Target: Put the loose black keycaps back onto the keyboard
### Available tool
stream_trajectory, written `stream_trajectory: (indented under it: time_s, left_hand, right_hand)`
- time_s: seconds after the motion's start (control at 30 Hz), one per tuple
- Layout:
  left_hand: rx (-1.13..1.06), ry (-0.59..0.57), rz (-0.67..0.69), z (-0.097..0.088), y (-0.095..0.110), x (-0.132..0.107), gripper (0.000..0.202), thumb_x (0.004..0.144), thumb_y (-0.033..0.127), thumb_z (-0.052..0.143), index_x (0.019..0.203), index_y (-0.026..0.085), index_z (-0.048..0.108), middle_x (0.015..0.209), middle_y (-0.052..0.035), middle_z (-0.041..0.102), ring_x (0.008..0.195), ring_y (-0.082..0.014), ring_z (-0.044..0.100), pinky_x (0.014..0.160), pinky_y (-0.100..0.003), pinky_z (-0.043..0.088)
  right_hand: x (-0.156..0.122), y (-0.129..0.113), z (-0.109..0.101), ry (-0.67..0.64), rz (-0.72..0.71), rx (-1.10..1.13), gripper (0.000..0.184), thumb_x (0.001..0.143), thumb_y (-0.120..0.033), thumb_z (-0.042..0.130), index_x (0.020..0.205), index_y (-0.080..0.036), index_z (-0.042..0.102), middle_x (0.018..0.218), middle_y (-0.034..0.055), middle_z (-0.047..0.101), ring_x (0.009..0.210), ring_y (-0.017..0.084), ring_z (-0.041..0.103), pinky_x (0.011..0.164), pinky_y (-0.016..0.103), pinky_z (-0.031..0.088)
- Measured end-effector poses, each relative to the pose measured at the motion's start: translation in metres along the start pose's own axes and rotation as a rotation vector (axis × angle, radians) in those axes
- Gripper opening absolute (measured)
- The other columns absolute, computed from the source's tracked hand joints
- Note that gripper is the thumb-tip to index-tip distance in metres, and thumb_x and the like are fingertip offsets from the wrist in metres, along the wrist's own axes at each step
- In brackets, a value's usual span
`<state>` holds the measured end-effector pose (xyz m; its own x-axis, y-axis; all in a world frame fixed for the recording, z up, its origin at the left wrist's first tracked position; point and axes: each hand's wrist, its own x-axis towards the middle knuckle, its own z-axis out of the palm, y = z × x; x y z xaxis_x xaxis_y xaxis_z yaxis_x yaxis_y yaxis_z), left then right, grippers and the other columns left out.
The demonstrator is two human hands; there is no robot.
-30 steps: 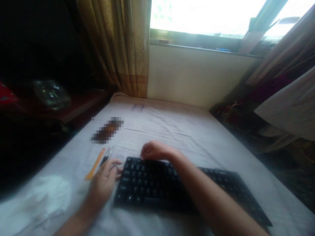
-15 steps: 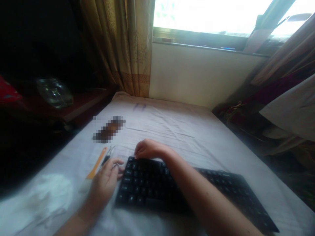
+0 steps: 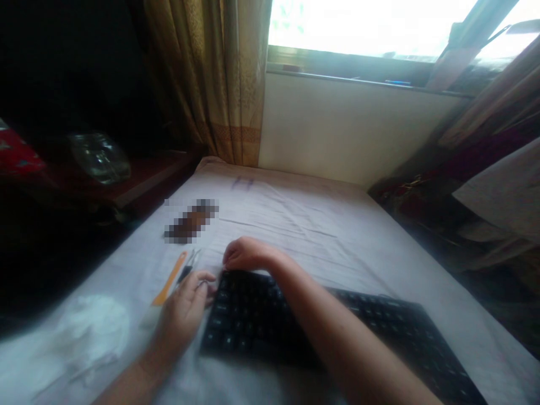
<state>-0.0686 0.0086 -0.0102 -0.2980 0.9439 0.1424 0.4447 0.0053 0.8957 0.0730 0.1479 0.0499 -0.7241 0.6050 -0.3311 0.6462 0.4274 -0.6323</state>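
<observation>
A black keyboard (image 3: 248, 315) lies at a slant on the pale cloth, its middle partly covered by my right forearm. My right hand (image 3: 242, 253) is over its far left corner, fingers pinched together and pointing down; whatever they hold is hidden. Beside the keyboard's left edge rests my left hand (image 3: 188, 301), its fingers bent and apart, the tips at the edge. Just left of that hand lie an orange-handled brush (image 3: 171, 278), its pale bristles partly visible, and a dark-handled tool with two thin metal prongs (image 3: 188, 270).
A crumpled white cloth or tissue (image 3: 93, 326) lies at the near left. Farther back is a blurred-out brown object (image 3: 192, 221). A clear glass bowl (image 3: 101, 157) stands on a dark wooden surface at left. Curtains (image 3: 240, 84) and a window (image 3: 371, 28) are beyond the table.
My right hand has slid a little left along the keyboard's far edge, onto its corner. The left hand stays beside the keyboard, and the view has shifted slightly.
</observation>
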Motion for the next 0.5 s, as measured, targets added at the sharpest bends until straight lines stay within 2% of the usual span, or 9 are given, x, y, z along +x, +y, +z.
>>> stream_trajectory:
  time_s: [0.17,0.5]
  left_hand:
    - [0.001,-0.022,-0.005,0.000,-0.001,-0.001,0.030,0.082,0.044,0.048,0.090,0.020,0.064,0.080,-0.0067,0.071,0.073,-0.0235,0.074,0.067,-0.036,0.064]
    - [0.030,-0.054,0.012,0.000,-0.007,0.000,0.029,0.084,0.045,0.047,0.095,0.022,0.062,0.082,-0.0051,0.072,0.079,-0.0233,0.074,0.070,-0.035,0.063]
  right_hand:
    - [-0.005,0.004,0.004,0.026,0.010,0.028,0.019,0.078,-0.023,0.069,0.095,-0.019,0.076,0.090,0.0017,0.076,0.081,0.014,0.067,0.064,0.018,0.045]
    - [-0.022,0.024,-0.001,0.018,0.054,0.109,0.016,0.076,-0.025,0.072,0.091,-0.019,0.076,0.085,0.0004,0.076,0.078,0.013,0.066,0.062,0.018,0.044]
